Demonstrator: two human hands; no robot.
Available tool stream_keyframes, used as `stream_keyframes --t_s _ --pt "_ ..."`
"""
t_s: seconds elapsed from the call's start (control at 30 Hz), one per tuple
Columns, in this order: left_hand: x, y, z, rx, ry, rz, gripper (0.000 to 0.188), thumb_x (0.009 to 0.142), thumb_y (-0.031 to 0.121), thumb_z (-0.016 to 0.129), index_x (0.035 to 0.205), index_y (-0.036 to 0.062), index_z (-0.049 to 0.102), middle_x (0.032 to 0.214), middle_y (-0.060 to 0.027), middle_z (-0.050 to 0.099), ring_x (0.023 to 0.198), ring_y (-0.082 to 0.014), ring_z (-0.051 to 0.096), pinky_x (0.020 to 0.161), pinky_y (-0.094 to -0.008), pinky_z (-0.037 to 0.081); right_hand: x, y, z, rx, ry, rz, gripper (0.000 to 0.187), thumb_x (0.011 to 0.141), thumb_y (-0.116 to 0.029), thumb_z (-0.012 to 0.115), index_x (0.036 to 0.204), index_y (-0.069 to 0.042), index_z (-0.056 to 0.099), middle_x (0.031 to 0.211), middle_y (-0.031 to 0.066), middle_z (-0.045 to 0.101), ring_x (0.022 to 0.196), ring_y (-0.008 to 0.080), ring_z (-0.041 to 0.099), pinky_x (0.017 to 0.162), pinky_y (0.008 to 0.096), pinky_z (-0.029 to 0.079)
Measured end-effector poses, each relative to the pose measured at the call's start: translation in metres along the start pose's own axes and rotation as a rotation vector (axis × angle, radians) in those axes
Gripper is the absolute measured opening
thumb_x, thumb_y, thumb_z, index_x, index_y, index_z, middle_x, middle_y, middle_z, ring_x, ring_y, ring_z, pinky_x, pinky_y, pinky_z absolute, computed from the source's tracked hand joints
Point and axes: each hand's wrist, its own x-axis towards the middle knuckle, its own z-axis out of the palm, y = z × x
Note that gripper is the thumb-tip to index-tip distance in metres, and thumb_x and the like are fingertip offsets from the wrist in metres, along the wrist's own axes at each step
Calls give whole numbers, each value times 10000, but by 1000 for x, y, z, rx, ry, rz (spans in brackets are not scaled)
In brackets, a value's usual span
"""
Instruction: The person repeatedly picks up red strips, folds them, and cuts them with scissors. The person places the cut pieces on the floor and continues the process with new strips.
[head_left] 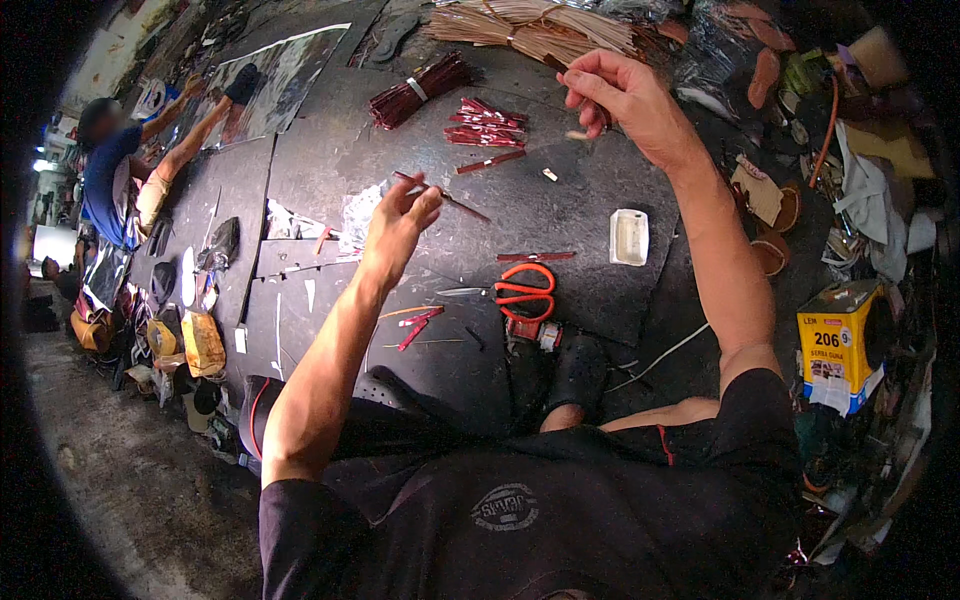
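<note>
My left hand (400,228) is over the middle of the dark work surface, its fingers closed on a thin dark red strip (462,206) that slants down to the right. Farther off, my right hand (628,100) pinches a small dark brown piece (554,63) between thumb and fingertips; its exact kind is unclear. Between the hands lie a loose pile of shiny red strips (485,122) and a single strip (491,161). Behind them rests a dark red bundle (423,91) with a pale band. Orange-handled scissors (525,293) lie nearer me, below another strip (536,257).
A white rectangular dish (629,238) sits right of centre. A large bundle of tan strips (535,30) lies at the far edge. A yellow and blue box (838,345) and clutter line the right side. Another person (110,185) sits at the far left, arms stretched toward a sheet.
</note>
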Motion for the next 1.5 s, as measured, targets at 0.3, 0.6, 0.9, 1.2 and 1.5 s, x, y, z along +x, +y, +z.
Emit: stream_keyframes --t_s 0.3,0.6,0.9,1.2,1.5 --pt "16 -202 51 1184 -330 352 252 897 222 603 1135 144 635 1129 -127 637 1087 -331 604 920 -433 495 -2 0 7 -32 -38 -45 214 963 -259 623 1027 -55 634 821 1 634 664 51 586 584 215 507" --pt "3 -164 70 1191 -293 100 193 906 250 568 994 92 634 1000 -171 634 977 -362 632 861 -465 494 -10 11 20 49 -127 38 206 956 -190 618 1009 8 622 812 42 648 642 97 600 558 257 518" --pt "20 -191 33 1258 -94 451 216 903 208 509 1020 62 617 1005 -176 584 1000 -379 570 873 -471 463 9 -13 46 397 -205 115 208 966 -229 604 1030 -30 597 843 49 644 674 110 626 587 275 559" --pt "7 -205 47 1039 -40 269 449 840 345 653 1233 133 606 1114 -148 614 1090 -331 581 952 -444 463 -7 -25 53 506 -185 103 196 962 -204 611 1035 -24 588 869 54 646 691 107 626 582 277 570" --pt "21 -182 52 1315 -172 451 315 920 204 518 1212 179 633 1080 -145 580 1052 -330 564 892 -456 453 -9 -20 47 399 -104 33 209 957 -200 615 1032 -7 587 881 52 626 701 99 617 588 276 575"
